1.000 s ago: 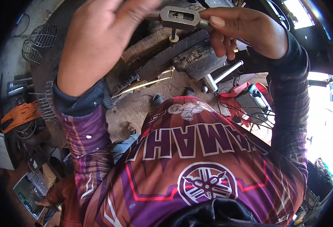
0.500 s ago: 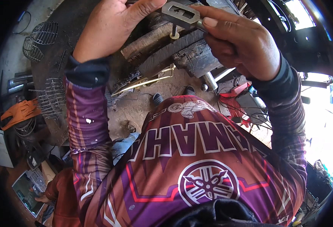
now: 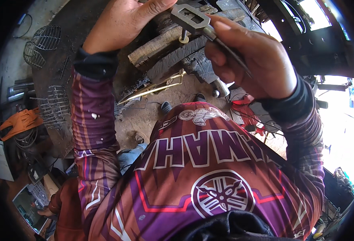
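Note:
A steel tap wrench (image 3: 191, 18) with a windowed, block-shaped head slants across the top. From under its head a dark upright rod (image 3: 184, 34) runs down to a brass-coloured collar (image 3: 183, 40). My right hand (image 3: 257, 56) is closed loosely around the near handle, thumb along it and fingers curled below. The handle's end crosses my palm. At the upper left, my left hand (image 3: 122, 24) lays its thumb against the wrench's far end; its other fingers run past the upper edge, so most of that grip is hidden. Below lies a worn wood-like block (image 3: 156, 48).
A dark metal worktable (image 3: 60, 140) holds wire cages (image 3: 44, 40) and a welded rod grid (image 3: 53, 106). Orange gloves (image 3: 22, 120) hang at left. Brass-coloured strips (image 3: 152, 90) jut out under the block. A red tool with cables (image 3: 247, 114) lies right. Another person's hand (image 3: 45, 211) shows lower left.
My right hand has lowered and opened its grip somewhat, baring more of the wrench handle. The wrench's near end now tilts down toward me. My left hand has shifted slightly up.

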Motion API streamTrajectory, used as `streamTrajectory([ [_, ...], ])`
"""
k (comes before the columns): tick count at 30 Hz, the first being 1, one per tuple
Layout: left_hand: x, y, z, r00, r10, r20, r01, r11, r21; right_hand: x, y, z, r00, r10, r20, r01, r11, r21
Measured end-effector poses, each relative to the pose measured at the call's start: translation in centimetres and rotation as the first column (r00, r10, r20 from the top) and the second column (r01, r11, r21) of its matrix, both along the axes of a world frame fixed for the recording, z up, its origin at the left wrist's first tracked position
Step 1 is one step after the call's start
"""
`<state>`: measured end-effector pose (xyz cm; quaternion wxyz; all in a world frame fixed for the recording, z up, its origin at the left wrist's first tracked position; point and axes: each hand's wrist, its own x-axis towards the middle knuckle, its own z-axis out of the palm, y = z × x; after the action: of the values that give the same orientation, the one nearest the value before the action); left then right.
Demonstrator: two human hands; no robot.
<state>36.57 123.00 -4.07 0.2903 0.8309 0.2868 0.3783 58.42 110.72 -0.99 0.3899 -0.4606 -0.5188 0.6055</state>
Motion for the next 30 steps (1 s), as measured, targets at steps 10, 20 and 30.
streamTrajectory([
  [10,1.1,-5.8,4.3,0.952,0.275,-0.132,-0.304,0.891,-0.336,0.7,0.4,0.3,0.959,0.061,0.277,-0.132,0.960,0.246],
  [20,0.8,-1.6,-0.7,1.000,0.013,0.002,-0.012,0.973,-0.230,-2.0,-1.1,0.0,0.997,-0.034,0.067,0.025,0.991,0.135],
  [30,-0.1,-0.8,0.9,0.979,-0.203,-0.005,0.188,0.915,-0.358,-5.2,-2.3,-1.0,0.989,-0.143,-0.024,0.145,0.977,0.158],
])
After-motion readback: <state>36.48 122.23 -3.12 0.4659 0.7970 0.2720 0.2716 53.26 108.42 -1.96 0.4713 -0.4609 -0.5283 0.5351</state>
